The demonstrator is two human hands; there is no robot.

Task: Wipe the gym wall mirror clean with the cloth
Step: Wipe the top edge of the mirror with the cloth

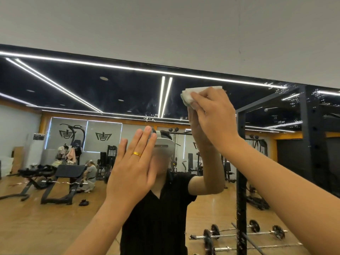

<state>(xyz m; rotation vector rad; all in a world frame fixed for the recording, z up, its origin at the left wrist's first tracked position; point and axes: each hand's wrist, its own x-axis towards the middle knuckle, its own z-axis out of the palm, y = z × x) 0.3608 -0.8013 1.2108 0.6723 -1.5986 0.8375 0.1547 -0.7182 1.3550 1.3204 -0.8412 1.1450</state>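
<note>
A person is facing a gym wall mirror (73, 92), seen from a head-worn camera. The right hand (215, 116) is reaching up and gripping a folded white cloth (191, 94), with fingers curled over it, pressing it to the glass just below the mirror's top edge, where the pale wall (165, 24) begins. The cloth's long side is lying roughly level, running along that edge. The left hand (132, 168), wearing a gold ring (137, 154), is sitting lower and to the left, with fingers straight and together and the palm toward the glass. It is holding nothing, and whether it is touching the glass is unclear. Clusters of droplets (279, 89) are showing to the right of the cloth at about its height, and fainter smears (150, 109) are lying below it to the left. The right hand is nearer to both, so a sideways sweep to the right is looking likely.
</note>
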